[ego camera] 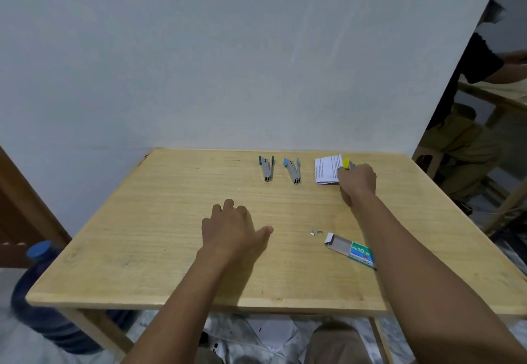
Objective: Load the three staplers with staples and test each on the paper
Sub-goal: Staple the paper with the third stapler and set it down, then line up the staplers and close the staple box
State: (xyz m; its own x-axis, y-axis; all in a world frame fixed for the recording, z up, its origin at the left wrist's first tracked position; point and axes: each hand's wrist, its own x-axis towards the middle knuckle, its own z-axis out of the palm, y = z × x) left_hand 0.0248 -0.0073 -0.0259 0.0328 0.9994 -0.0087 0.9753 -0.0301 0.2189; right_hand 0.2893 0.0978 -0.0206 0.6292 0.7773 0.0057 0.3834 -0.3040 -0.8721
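Left hand (232,228): palm down on the bench (142,235), fingers loose and a bit bent, holding nothing.
Teal stapler (266,168): far side, lying open, long way runs wall to person, teal end by the wall.
Blue stapler (292,170): just beside it, lying the same way.
Staples (316,232): small bit, near the box (349,248).
Paper (326,170): folded, far side.
Right hand (358,182): arm stretched out, fingers curled round the yellow stapler (347,163) at the paper's right edge.

The green label on the staple box (351,246), lying near and to the right, reads "No 10". The folded paper (328,170), far right, carries print too small for me to read.
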